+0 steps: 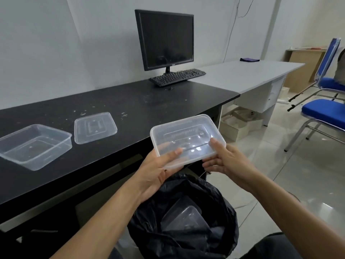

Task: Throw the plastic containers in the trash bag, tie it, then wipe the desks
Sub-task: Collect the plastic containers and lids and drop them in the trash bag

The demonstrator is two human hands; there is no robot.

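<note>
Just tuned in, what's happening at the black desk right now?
A person holds a clear lidded container in both hands, left hand and right hand, above an open black trash bag that already has clear plastic in it. On the black desk an open container and a loose lid wait. The desk is speckled with crumbs and not yet wiped, and the bag is untied.
</note>
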